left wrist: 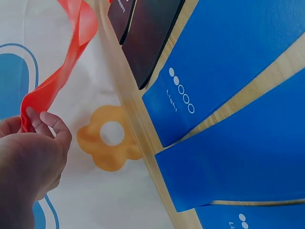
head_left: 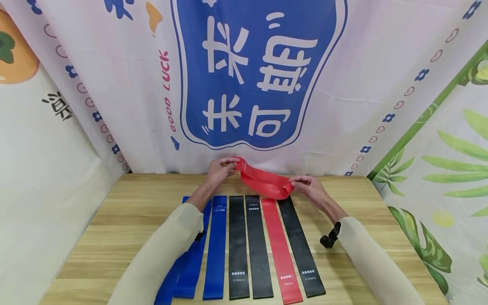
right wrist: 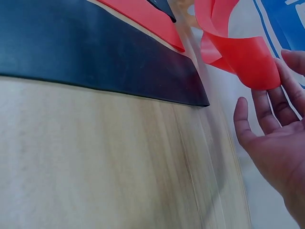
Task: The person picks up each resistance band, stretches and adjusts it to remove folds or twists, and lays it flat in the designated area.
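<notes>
A red resistance band [head_left: 263,180], a loop, is held stretched sideways above the table's far edge. My left hand [head_left: 219,171] pinches its left end between thumb and fingers; in the left wrist view the band [left wrist: 57,78] hangs twisted from those fingertips. At the other end my right hand [head_left: 310,189] pinches the loop, and the right wrist view shows its fingers under the band's fold [right wrist: 255,62]. Below lies a row of flat bands: a blue band [head_left: 216,254] marked Light, black bands [head_left: 239,241] marked X-Heavy, and a red band [head_left: 281,250] marked Heavy.
The bands lie on a wooden table [head_left: 114,220]. More blue bands [left wrist: 238,162] lie at the left, partly covered by the left sleeve [head_left: 164,250] in the head view. A printed cloth [head_left: 324,140] hangs behind the table's far edge.
</notes>
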Motion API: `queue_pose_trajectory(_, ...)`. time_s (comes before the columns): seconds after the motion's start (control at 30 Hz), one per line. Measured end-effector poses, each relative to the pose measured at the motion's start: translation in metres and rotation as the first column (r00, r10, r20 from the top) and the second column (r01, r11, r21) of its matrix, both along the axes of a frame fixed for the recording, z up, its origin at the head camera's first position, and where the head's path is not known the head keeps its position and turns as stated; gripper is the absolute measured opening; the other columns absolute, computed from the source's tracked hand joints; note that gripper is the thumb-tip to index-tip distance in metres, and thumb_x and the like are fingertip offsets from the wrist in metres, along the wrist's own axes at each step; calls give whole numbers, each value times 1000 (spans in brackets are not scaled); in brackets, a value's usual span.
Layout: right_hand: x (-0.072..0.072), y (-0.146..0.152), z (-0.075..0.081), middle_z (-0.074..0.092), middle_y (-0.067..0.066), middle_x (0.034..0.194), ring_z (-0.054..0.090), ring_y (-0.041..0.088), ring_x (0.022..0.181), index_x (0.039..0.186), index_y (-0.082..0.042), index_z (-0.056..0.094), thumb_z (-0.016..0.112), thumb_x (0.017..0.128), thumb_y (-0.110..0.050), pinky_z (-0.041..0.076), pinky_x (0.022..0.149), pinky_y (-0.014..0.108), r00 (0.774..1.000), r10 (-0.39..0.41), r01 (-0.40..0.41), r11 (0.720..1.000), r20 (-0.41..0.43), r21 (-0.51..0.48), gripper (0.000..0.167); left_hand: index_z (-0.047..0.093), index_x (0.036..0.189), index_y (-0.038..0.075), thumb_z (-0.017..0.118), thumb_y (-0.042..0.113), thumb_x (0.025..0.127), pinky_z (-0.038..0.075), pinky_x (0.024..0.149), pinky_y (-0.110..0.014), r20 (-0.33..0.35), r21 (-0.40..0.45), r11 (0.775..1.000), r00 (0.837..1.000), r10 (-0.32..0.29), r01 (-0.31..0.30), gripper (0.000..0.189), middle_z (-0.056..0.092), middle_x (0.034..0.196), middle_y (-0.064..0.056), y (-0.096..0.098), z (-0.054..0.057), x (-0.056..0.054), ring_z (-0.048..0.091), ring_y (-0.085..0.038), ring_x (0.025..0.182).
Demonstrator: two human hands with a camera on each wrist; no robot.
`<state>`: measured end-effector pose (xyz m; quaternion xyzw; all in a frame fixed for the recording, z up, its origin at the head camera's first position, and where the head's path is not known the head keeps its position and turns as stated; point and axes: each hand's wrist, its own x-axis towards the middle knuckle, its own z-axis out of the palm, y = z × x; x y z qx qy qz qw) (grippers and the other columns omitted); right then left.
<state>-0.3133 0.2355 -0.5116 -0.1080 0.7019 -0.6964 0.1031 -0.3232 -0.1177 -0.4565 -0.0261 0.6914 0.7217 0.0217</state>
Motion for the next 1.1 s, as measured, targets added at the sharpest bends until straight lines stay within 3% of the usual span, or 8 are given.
queue_pose_trajectory(0.27, 11, 3, 1, 75, -2, 98, 70, 11, 90, 110, 12, 72, 73, 101, -11, 61, 93, 39, 994, -58, 69, 988, -89, 136, 25, 75, 124, 4, 69, 7, 103, 59, 100, -44, -39, -108, 994, 999, -13, 9, 22, 65, 127, -16, -5, 1, 3, 67, -38, 113)
queue_pose_trajectory(0.5, 22, 7, 9, 73, -4, 81, 68, 10, 78, 127, 10, 67, 77, 97, -9, 60, 86, 33, 991, -58, 79, 981, -119, 175, 37, 75, 124, 3, 67, 4, 103, 53, 107, -55, -46, -92, 996, 999, -12, 8, 22, 64, 129, -17, -7, 2, 2, 68, -30, 106)
queue_pose_trajectory(0.63, 25, 12, 13, 73, -1, 80, 68, 22, 82, 138, 5, 64, 77, 97, -11, 56, 87, 33, 993, -48, 70, 974, -108, 215, 46, 75, 124, 1, 66, 2, 103, 53, 108, -55, -41, -65, 998, 999, -1, -2, 23, 63, 132, -18, -9, 3, 2, 67, -32, 109)
queue_pose_trajectory(0.73, 27, 16, 13, 74, 2, 80, 68, 32, 89, 137, 1, 67, 77, 97, -15, 52, 91, 36, 995, -34, 60, 958, -94, 281, 44, 74, 124, 0, 65, 0, 104, 51, 109, -56, -35, -44, 999, 999, 2, -4, 23, 62, 133, -19, -11, 3, 3, 66, -34, 112)
queue_pose_trajectory(0.93, 33, 22, 11, 81, 2, 94, 73, 14, 94, 120, 6, 73, 75, 99, -17, 55, 95, 31, 999, -7, 21, 949, -47, 316, 32, 74, 126, 1, 64, 0, 104, 50, 111, -56, -24, -49, 999, 1000, 8, -9, 24, 61, 134, -19, -14, 4, 5, 65, -36, 115)
queue_pose_trajectory(1.1, 39, 26, 8, 77, 1, 96, 70, 19, 92, 114, 11, 71, 71, 102, -11, 60, 92, 38, 999, 36, -36, 971, 4, 237, 25, 75, 125, 3, 65, 2, 104, 51, 110, -55, -15, -64, 998, 1000, 18, -19, 24, 62, 135, -17, -14, 5, 6, 66, -34, 115)
